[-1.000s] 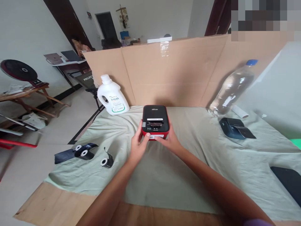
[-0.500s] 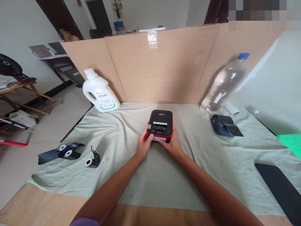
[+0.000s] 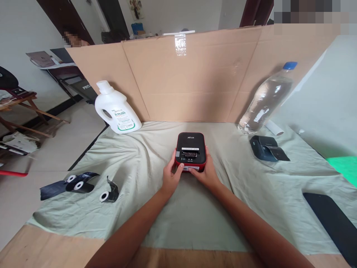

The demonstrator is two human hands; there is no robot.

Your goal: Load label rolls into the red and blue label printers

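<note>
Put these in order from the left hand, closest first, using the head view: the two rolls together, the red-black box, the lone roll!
1. Red-black box: touching the left hand, on its right.
2. Lone roll: off to the left, on the cloth.
3. Two rolls: farther left, past the lone one.

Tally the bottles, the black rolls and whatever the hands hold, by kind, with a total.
Bottles: 2 (white handled bottle, clear blue-capped bottle)
Black rolls with white cores: 3
Red-and-black printer: 1
Total: 6
</note>
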